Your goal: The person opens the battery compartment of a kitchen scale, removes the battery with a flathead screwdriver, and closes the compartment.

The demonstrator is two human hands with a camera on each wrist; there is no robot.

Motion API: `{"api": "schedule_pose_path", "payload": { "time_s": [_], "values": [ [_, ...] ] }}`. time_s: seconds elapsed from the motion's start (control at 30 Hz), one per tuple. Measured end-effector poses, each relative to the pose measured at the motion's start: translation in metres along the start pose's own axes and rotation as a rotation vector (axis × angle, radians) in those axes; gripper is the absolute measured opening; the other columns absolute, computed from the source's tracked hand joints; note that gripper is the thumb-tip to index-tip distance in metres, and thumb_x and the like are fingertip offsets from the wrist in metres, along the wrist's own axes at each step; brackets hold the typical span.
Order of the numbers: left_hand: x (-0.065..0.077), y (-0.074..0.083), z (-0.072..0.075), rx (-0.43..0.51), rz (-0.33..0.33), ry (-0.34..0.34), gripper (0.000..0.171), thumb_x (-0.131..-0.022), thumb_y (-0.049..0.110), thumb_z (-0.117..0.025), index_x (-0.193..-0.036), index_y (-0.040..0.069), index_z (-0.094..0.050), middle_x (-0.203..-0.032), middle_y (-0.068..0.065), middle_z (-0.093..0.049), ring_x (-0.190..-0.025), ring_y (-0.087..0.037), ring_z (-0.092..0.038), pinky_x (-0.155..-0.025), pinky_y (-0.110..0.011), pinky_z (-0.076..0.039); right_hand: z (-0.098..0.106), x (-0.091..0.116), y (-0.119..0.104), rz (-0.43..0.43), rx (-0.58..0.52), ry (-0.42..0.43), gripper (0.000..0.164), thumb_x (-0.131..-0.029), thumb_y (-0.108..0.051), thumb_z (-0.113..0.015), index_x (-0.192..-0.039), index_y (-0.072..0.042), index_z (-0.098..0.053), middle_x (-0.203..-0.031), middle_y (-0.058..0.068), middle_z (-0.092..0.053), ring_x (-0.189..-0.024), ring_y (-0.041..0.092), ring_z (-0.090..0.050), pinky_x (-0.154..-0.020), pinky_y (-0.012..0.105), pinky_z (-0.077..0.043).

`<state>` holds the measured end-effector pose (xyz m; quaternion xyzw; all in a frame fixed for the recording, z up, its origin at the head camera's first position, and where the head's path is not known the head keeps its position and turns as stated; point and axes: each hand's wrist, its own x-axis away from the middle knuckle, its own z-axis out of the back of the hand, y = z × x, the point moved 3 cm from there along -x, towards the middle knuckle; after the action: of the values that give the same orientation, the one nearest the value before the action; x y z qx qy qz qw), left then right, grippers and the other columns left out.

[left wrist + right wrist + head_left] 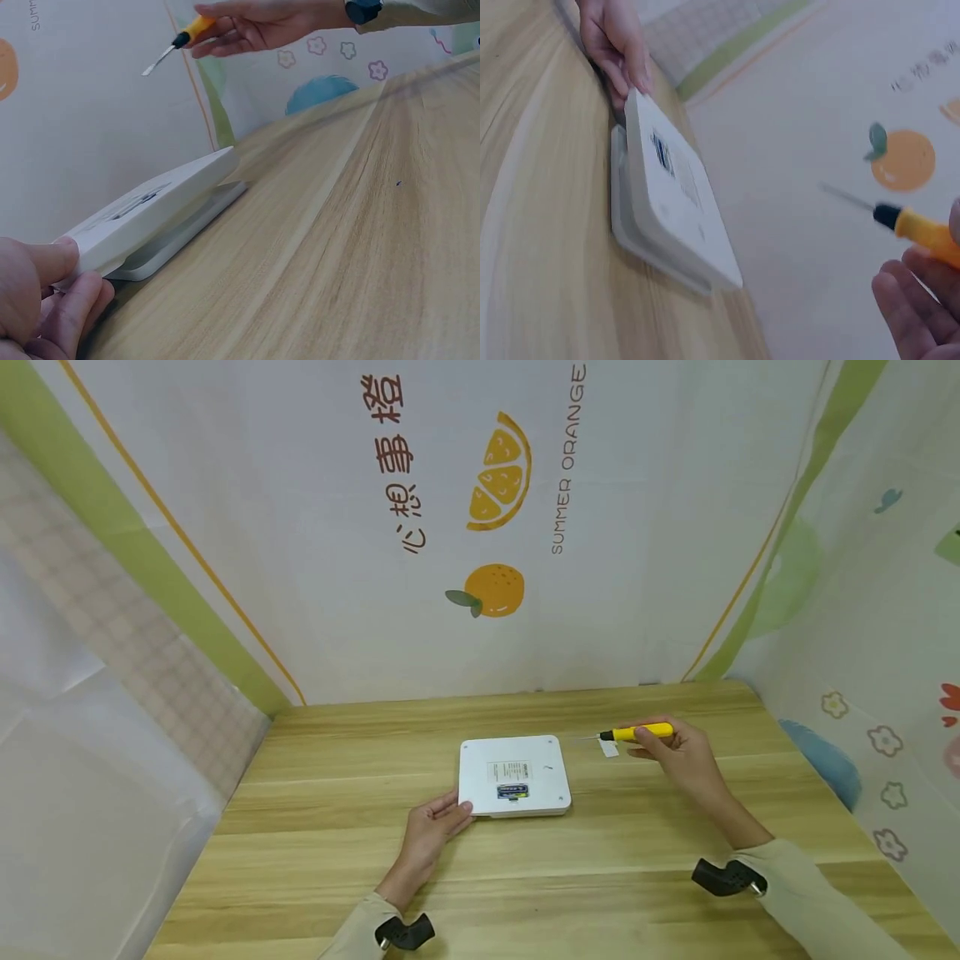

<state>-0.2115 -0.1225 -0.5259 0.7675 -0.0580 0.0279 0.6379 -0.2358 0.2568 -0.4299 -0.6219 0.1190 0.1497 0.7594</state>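
A flat white device (513,768) resembling a kitchen scale lies upside down, its batteries (513,791) showing in an uncovered compartment, with a printed label and corner screw holes. My left hand (435,828) pinches its near left corner, thumb on top and fingers beneath. In the left wrist view, the body (161,199) tilts above a thinner white plate (187,229) resting on the table. My right hand (686,760) holds a screwdriver (643,732) with a yellow handle and black collar, raised to the right of the device. Its flat blade (156,63) points left, apart from the device.
Near the screwdriver, a small white piece (608,748) lies on the wooden table (337,860). A white sheet printed with oranges (495,590) hangs behind the table, and patterned cloth (885,743) borders its right side. Black wrist mounts (405,932) sit on both sleeves.
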Motion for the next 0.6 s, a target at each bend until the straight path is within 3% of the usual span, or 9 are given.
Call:
{"api": "schedule_pose_path", "payload": {
  "time_s": [0.1,0.33,0.6],
  "values": [
    [0.001,0.000,0.000,-0.002,0.001,0.006,0.047,-0.097,-0.004,-0.066,-0.137,-0.021,-0.049,-0.132,-0.038,-0.057,-0.104,-0.019,-0.070,-0.093,-0.029,-0.062,-0.016,-0.003,-0.012,0.023,-0.008,0.018,0.029,-0.103,-0.008,-0.062,-0.117,0.017,-0.060,-0.106,-0.008,-0.075,-0.091,0.014,-0.075,-0.078,0.029,-0.065],
    [-0.001,-0.002,-0.001,-0.005,0.010,0.015,0.046,-0.096,-0.004,-0.066,-0.137,-0.019,-0.050,-0.133,-0.037,-0.058,-0.106,-0.020,-0.070,-0.093,-0.030,-0.062,-0.052,-0.002,-0.030,0.081,0.110,0.002,0.020,-0.101,-0.003,-0.064,-0.113,0.012,-0.058,-0.102,0.023,-0.069,-0.083,0.013,-0.075,-0.075,0.027,-0.066],
    [-0.001,-0.001,-0.001,0.002,0.004,0.021,0.047,-0.096,-0.005,-0.067,-0.137,-0.020,-0.050,-0.132,-0.037,-0.058,-0.105,-0.020,-0.070,-0.093,-0.030,-0.062,-0.090,-0.001,-0.031,0.142,0.314,-0.067,0.017,-0.101,-0.012,-0.066,-0.108,0.003,-0.062,-0.093,0.013,-0.073,-0.081,0.031,-0.074,-0.069,0.023,-0.066]
  ]
}}
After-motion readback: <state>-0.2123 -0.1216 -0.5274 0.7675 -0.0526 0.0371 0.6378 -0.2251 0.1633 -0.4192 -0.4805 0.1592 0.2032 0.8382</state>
